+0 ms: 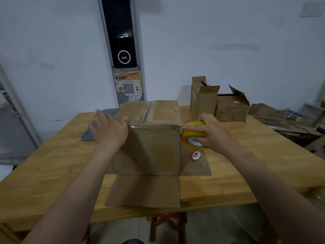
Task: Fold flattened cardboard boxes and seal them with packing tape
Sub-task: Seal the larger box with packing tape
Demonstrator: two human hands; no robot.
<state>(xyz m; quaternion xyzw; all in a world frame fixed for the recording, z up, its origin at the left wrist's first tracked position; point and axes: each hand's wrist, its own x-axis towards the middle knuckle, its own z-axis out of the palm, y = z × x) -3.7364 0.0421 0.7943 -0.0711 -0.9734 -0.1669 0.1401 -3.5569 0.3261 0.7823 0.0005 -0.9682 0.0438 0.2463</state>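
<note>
Now box (151, 138) between hands: left hand (110, 128) spread flat against side, right hand (209, 132) gripping tape roll (193, 133).

The left hand (110, 131), fingers spread, touched the upper left edge of a cardboard box (151, 147) standing on the table (246, 164), lower flaps splayed flat. The right hand (212, 132) gripped a yellow tape roll (191, 133) against the box's upper right corner; a small white object (195, 155) lay just below that hand.

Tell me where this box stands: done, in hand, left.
Done: box stands folded, top seam taped. In hand: right grip holds the roll at the box's right corner, left grip open at the left. Left: the flaps flat on the table.
</note>
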